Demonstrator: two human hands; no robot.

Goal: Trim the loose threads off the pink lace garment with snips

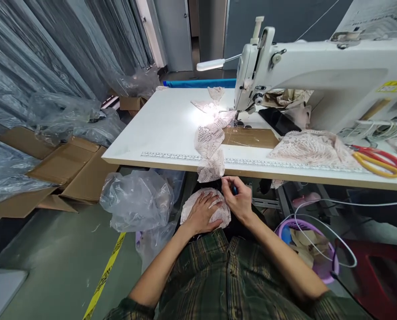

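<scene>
My left hand (206, 212) lies flat with its fingers spread on a rounded piece of pale pink lace (189, 209), which rests on my lap. Just to the right, my right hand (237, 195) is closed, thumb and fingertips pinched near the table's front edge. A small blue tool (234, 190) shows inside that fist; most of it is hidden, so its kind is unclear. Above the hands, a strip of pink lace (210, 142) runs from the sewing machine's needle area (237, 118) and hangs over the edge, close above the lap piece.
The white sewing machine (318, 58) stands on a white table (165, 120) with a printed ruler. More lace (313, 149) and red-and-yellow scissors (380, 161) lie at right. Plastic bags (138, 200) hang at left, near cardboard boxes (68, 164). A purple basket (331, 271) stands below right.
</scene>
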